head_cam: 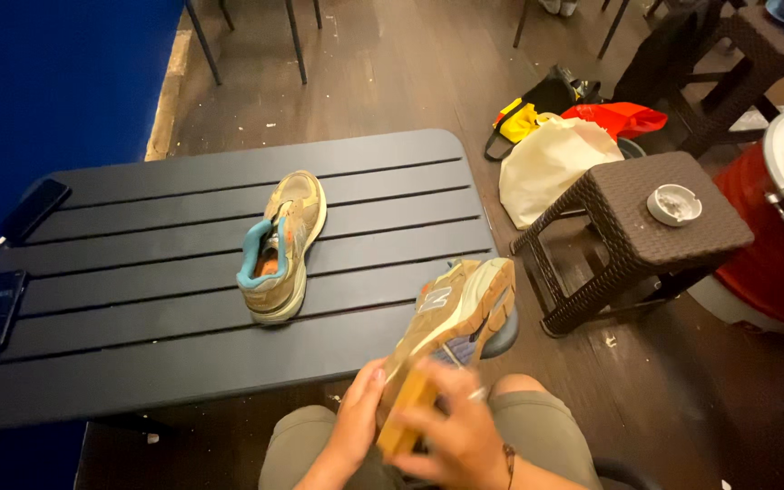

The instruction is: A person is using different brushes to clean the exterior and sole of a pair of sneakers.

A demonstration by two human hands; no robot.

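While the person sits with bare knees cut off at the near edge, the left hand (356, 422) cups the heel end of a tan sneaker (454, 313), fingers closed round it, though the heel itself is hidden behind both hands. The right hand (460, 436) is clasped on a small tan block (406, 413), pressed against the sneaker's side; blur makes it hard to tell what the block is. The sneaker tilts up, its toe pointing far and right, just over the near right corner of the dark slatted table (156, 345). Farther on, a second sneaker (283, 245) with a blue lining lies mid-table. Two phones (11, 263) sit at the left edge. To the right stands a brown wicker stool (628, 236) carrying an ashtray (673, 204), with bags (555, 145) heaped on the floor beyond.
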